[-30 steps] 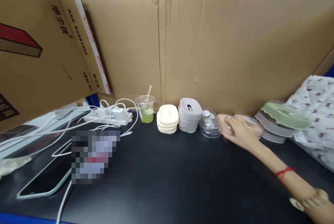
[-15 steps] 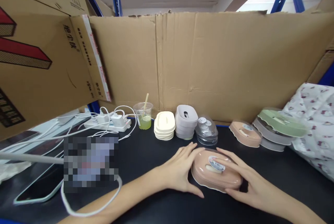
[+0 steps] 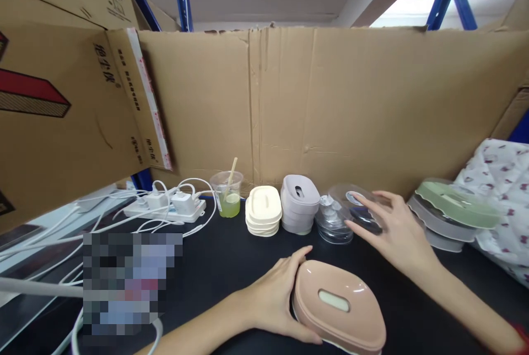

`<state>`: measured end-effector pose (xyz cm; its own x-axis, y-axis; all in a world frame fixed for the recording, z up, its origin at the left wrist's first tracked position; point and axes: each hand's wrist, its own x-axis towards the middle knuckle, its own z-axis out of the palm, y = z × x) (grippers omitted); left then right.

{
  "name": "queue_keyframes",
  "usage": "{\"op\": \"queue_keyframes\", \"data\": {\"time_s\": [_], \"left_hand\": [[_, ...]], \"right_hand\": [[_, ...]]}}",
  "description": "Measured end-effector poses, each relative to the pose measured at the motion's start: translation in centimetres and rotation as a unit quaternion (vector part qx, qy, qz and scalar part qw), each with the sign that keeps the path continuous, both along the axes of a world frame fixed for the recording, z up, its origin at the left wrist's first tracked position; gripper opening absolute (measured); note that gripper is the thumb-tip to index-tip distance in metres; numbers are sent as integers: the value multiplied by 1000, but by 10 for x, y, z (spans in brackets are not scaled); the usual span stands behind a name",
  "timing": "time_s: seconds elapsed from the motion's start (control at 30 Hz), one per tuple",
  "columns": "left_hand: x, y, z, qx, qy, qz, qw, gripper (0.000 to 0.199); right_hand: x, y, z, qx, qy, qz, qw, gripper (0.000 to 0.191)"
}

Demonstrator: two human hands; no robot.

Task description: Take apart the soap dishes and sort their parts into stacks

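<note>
A glossy pink rounded box (image 3: 314,272) with an oval slot in its top lies on the black table in front of me. Something pale shows inside the slot. My left hand (image 3: 275,302) grips the box's left side, thumb at the near edge and fingers at the far edge. Up and to the right, my right hand (image 3: 399,231) holds a clear plastic cover (image 3: 351,198) with a round label, fingers at its right side. The cover is tilted beside a stack of clear covers (image 3: 334,222); whether they touch I cannot tell.
Stacked cream lids (image 3: 263,209) and grey-lilac pieces (image 3: 300,203) stand by the cardboard wall (image 3: 351,107). Further left are a drink cup (image 3: 228,195), a power strip (image 3: 185,209) and loose cables. Green and grey covered pieces (image 3: 457,206) are piled at right beside a patterned white bag (image 3: 508,178).
The clear cover has come off the pink box and moved away in my right hand toward the clear stack. My left hand stays at the box, which appears nearer to me.
</note>
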<state>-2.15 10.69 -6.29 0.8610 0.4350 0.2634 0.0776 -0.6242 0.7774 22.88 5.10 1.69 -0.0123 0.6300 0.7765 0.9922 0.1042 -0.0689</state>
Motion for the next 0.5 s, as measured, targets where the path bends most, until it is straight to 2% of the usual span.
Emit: {"op": "queue_keyframes", "data": {"time_s": [0.07, 0.13, 0.23, 0.33, 0.4, 0.47, 0.5], "left_hand": [[0, -3, 3, 17, 13, 3, 1000, 115], [1, -6, 6, 17, 15, 6, 1000, 113], [1, -7, 6, 6, 18, 23, 1000, 111], [-1, -5, 2, -7, 23, 54, 998, 110], [-2, -3, -1, -25, 9, 69, 997, 108], [-2, 1, -5, -46, -37, 70, 996, 101], [-2, 3, -7, -58, -70, 61, 994, 97]], "right_hand": [[-6, 20, -1, -37, -88, -89, 991, 49], [-14, 36, -5, -94, -127, -153, 976, 51], [-22, 51, -11, -174, -125, -179, 960, 59], [-24, 51, -8, -214, -103, -156, 959, 64], [-26, 39, 1, -215, -92, -120, 965, 69], [-31, 21, 13, -259, -84, -40, 961, 78], [-35, 10, 19, -322, -77, 20, 943, 81]]}}
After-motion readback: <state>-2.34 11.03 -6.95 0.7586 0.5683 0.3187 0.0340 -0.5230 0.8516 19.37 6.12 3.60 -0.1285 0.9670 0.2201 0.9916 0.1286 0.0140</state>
